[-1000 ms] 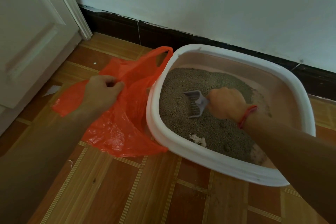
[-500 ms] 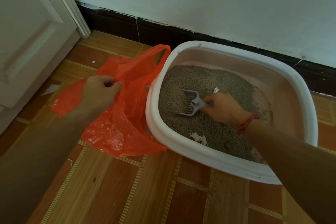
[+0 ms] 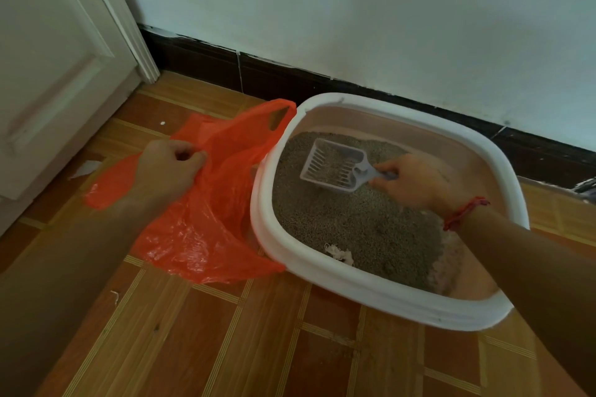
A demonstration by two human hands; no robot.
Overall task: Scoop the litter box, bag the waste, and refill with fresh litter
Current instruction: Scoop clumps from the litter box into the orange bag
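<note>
1. A white panelled door (image 3: 48, 74) stood at the far left, with a scrap of white paper (image 3: 85, 167) beside it on the brown wood-pattern tiled floor (image 3: 225, 348).
2. The left hand (image 3: 167, 167) had its fingers curled round a bunched fold of the thin orange plastic carrier bag (image 3: 200, 229). The bag lay crumpled on the floor, touching the box's left side.
3. The rounded, white-rimmed plastic litter box (image 3: 263, 229) sat near the dark skirting board (image 3: 274, 77). It held grey granular litter (image 3: 354, 222) and a small white clump (image 3: 338, 255) near its front edge.
4. The pale grey slotted plastic scoop (image 3: 332, 164) was over the litter toward the back of the box, pan pointing left. Whether it touched the grains could not be told.
5. The right hand (image 3: 416, 180), with a red string bracelet (image 3: 464, 213) at the wrist, pinched the scoop's handle between thumb and fingers.
</note>
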